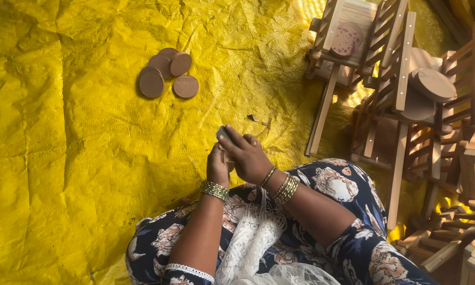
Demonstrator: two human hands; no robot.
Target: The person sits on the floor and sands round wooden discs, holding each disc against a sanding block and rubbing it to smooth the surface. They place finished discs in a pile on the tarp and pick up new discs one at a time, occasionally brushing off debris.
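A small disc (224,133), only its dark edge showing, sits pinched between both hands just left of the frame's centre, held up off the ground over the person's lap, likely so it can be worked on close to the eye.

In the upper left of the frame a little heap of round brown discs (167,73) lies on the sheet, overlapping one another, set within arm's reach but well apart from the hands.

The left hand (217,166) is curled shut around the disc from below, propping it. The right hand (247,157) is closed over it from above, fingers (232,138) pressed across the top edge; what they press with I cannot tell.

Bangles ring both wrists, and the dark flowered clothing (348,190) fills the lower middle.

On the right, slatted wooden toy carts (406,79) are stacked together, some carrying wheels (433,84) of pale wood.

Everything rests on a crinkled yellow tarpaulin (63,158) spread over the floor, sunlit at upper right.
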